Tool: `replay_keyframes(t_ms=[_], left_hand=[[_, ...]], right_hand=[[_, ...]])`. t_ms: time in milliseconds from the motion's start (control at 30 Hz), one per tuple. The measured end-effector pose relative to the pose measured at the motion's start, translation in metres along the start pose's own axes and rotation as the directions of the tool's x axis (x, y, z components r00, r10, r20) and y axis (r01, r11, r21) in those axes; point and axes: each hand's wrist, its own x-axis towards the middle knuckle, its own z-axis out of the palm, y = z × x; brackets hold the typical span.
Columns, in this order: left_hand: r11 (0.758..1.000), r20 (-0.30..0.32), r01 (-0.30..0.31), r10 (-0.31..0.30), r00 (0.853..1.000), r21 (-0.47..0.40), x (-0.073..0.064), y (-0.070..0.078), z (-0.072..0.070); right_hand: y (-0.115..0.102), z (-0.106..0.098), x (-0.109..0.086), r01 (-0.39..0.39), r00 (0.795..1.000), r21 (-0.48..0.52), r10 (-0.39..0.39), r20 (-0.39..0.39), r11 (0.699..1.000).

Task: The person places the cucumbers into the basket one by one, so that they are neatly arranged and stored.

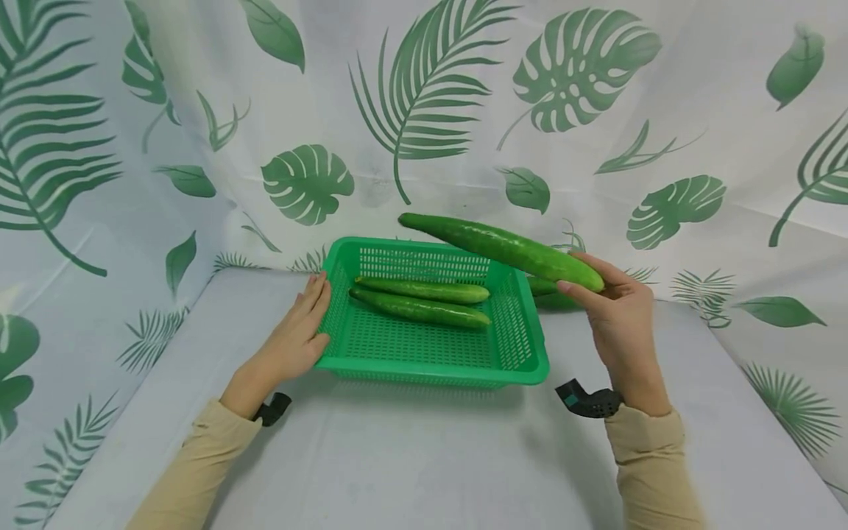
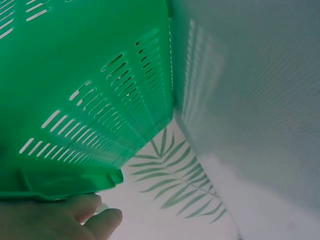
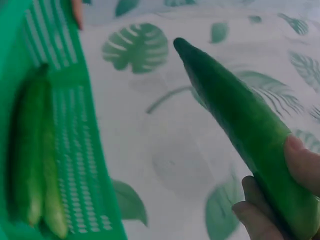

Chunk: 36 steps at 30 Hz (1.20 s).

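Note:
A long green cucumber (image 1: 503, 246) is pinched near its paler end by my right hand (image 1: 621, 305), raised over the right side of a green plastic basket (image 1: 430, 374). The right wrist view shows thumb and fingers around this cucumber (image 3: 235, 115), its darker tip pointing away. Two more cucumbers, one behind (image 1: 424, 290) and one in front (image 1: 420, 308), lie side by side on the basket floor. With fingers extended, my left hand (image 1: 298, 331) rests against the basket's left rim; in the left wrist view its fingertips (image 2: 102, 222) are right at the rim.
Beyond the basket's right wall, more cucumber (image 1: 556, 300) shows on the white table (image 1: 424, 456), partly hidden by the basket and the held one. A white curtain with green leaf prints (image 1: 464, 177) stands behind and at both sides.

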Motion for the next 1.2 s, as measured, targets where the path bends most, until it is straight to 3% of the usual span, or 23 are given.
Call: replay_keyframes(t_ms=[167, 233, 333, 433, 533, 900, 1067, 1200], left_hand=[[1.0, -0.012, -0.007, 0.007, 1.0, 0.003, 0.0, -0.001, 0.001], [1.0, -0.011, -0.007, 0.007, 1.0, 0.003, 0.0, -0.001, 0.001], [1.0, -0.007, -0.001, 0.001, 1.0, 0.003, -0.001, -0.001, 0.001], [1.0, 0.001, 0.004, -0.004, 1.0, -0.002, -0.001, -0.001, 0.0], [1.0, 0.005, 0.005, -0.005, 1.0, -0.003, -0.001, -0.001, -0.001], [1.0, 0.016, 0.0, 0.0, 1.0, -0.016, 0.001, 0.0, -0.001], [1.0, 0.021, 0.008, -0.007, 1.0, -0.013, 0.0, 0.0, -0.001], [1.0, 0.017, 0.01, -0.01, 1.0, -0.011, 0.0, 0.001, -0.001]], right_hand=[[0.02, 0.024, -0.004, -0.115, 0.987, -0.187, 0.134, 0.092, 0.976], [0.028, 0.032, -0.005, -0.161, 0.975, -0.293, 0.198, 0.1, 0.942], [0.04, 0.041, -0.007, -0.21, 0.953, -0.451, 0.284, 0.103, 0.868], [0.051, 0.048, -0.009, -0.223, 0.934, -0.545, 0.337, 0.117, 0.808], [0.061, 0.052, -0.01, -0.224, 0.922, -0.581, 0.363, 0.134, 0.782], [0.073, 0.05, -0.011, -0.216, 0.864, -0.64, 0.45, 0.227, 0.738], [0.075, 0.051, -0.011, -0.174, 0.843, -0.727, 0.483, 0.239, 0.664], [0.078, 0.053, -0.012, -0.138, 0.814, -0.789, 0.523, 0.254, 0.599]])
